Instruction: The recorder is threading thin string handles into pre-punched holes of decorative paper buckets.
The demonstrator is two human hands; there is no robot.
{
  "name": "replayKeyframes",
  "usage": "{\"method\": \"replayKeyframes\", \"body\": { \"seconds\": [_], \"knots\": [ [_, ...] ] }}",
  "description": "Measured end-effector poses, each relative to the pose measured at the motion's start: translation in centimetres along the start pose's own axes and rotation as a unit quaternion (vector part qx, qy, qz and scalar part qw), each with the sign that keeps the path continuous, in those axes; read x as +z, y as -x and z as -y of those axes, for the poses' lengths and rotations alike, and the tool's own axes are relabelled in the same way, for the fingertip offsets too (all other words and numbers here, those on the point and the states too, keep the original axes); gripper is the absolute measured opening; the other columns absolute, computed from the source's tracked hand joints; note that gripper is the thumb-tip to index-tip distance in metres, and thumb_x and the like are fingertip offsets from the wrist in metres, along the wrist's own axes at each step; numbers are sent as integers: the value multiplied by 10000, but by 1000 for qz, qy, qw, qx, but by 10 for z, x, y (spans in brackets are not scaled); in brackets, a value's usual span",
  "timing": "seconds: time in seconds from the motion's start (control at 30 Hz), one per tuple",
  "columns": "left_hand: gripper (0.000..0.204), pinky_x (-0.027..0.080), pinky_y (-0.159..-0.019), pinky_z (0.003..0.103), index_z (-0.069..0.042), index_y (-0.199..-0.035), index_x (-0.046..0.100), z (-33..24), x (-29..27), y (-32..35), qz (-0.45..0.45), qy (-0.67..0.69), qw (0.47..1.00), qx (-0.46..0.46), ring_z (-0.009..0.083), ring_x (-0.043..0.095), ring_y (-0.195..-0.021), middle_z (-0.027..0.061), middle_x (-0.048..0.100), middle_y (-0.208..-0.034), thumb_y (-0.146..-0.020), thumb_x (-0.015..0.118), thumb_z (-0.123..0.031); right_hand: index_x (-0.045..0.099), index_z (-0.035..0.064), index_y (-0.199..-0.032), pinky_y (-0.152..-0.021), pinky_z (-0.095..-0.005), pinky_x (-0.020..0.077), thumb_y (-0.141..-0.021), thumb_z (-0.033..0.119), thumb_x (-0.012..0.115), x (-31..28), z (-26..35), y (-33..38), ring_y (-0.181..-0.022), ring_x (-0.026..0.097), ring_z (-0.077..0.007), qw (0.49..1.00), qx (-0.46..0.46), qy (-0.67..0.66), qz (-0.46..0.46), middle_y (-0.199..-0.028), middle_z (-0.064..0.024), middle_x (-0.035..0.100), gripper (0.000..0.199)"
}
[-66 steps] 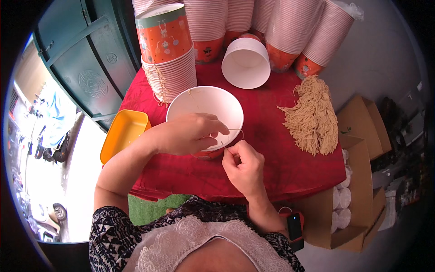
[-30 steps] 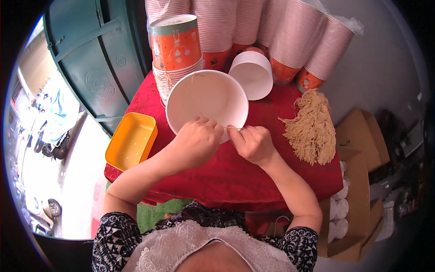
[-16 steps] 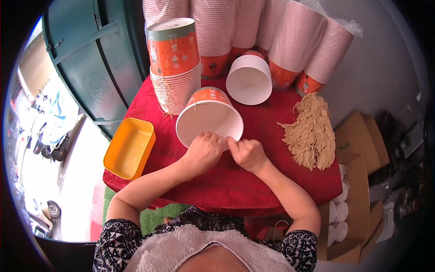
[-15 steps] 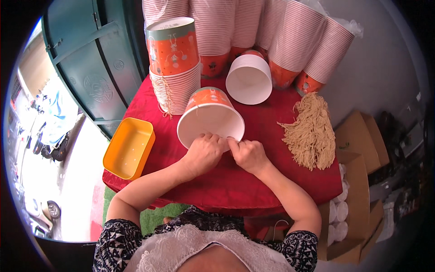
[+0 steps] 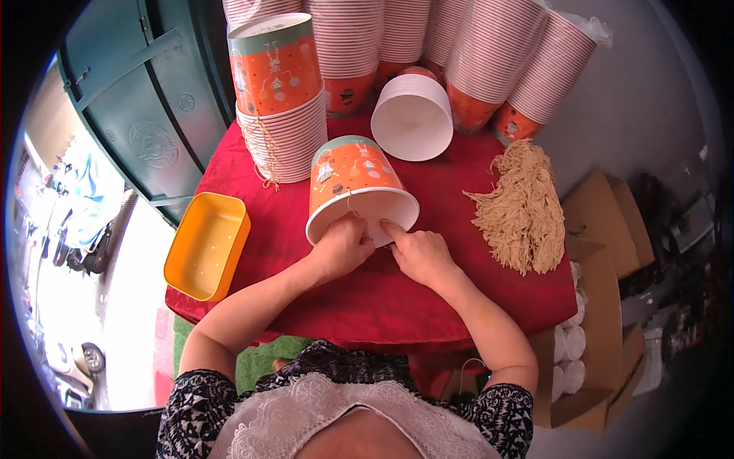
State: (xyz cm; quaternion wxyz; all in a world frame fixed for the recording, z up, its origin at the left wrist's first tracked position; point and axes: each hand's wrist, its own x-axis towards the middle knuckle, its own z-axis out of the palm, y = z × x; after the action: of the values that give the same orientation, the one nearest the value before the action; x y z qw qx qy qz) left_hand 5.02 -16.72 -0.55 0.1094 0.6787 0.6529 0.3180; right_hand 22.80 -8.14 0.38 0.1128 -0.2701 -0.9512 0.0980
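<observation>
An orange paper bucket (image 5: pixel 354 182) with a white inside lies tilted on the red tablecloth (image 5: pixel 428 275), mouth toward me. My left hand (image 5: pixel 342 246) grips its near rim, fingers curled into the mouth. My right hand (image 5: pixel 419 253) touches the rim next to it, fingertips pinched at a thin tan string that runs up the bucket's side. A heap of tan strings (image 5: pixel 524 208) lies on the cloth to the right of my right hand.
A stack of orange buckets with strings (image 5: pixel 280 99) stands at the back left. Tall stacks of buckets (image 5: pixel 489 53) lean along the back, with one white mouth (image 5: pixel 411 118) facing me. An orange tray (image 5: pixel 207 245) sits at the left edge. Cardboard boxes (image 5: pixel 596 306) stand at the right.
The bucket has tipped from facing up at me to lying nearly upside down on the cloth. Both hands stayed at its near rim and came closer to me.
</observation>
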Motion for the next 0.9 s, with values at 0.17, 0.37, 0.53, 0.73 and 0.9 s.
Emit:
{"method": "replayKeyframes", "body": {
  "seconds": [0.17,0.37,0.53,0.73,0.9],
  "knots": [
    [156,484,-564,367,51,-719,608,6,10,-1,-20,174,983,-47,250,602,-582,151,596,-604,-779,592,-93,541,104,-1310,-641,-522,544,-830,107,612,3,-2,-1,-684,665,-392,1000,-11,-26,7,-724,-217,663,486],
    [150,424,-442,293,31,-779,604,3,10,-6,21,322,930,-175,150,544,-475,68,589,-593,-819,593,-113,561,96,-1294,-650,-521,543,-830,112,611,4,0,-2,-686,661,-399,999,-7,-41,3,-728,-227,659,467],
    [132,436,-420,277,28,-795,601,-5,4,-8,54,311,925,-209,137,543,-473,68,594,-605,-841,585,-95,590,97,-1253,-660,-511,544,-844,130,616,-1,-4,1,-693,664,-392,999,-16,-39,-11,-747,-212,668,412],
    [84,483,-451,283,43,-827,601,-2,8,-5,63,321,932,-155,146,590,-541,85,618,-684,-835,622,-38,669,32,-1074,-647,-431,550,-841,110,643,-30,-5,7,-736,679,-334,980,-84,-79,-165,-865,-167,694,247],
    [150,510,-481,293,29,-932,611,7,18,-1,37,306,946,-98,171,613,-622,90,611,-770,-814,678,-33,652,9,-1060,-665,-385,554,-817,-34,604,-59,28,-2,-774,647,-300,940,-204,-78,-263,-842,-120,609,251]
  ]
}}
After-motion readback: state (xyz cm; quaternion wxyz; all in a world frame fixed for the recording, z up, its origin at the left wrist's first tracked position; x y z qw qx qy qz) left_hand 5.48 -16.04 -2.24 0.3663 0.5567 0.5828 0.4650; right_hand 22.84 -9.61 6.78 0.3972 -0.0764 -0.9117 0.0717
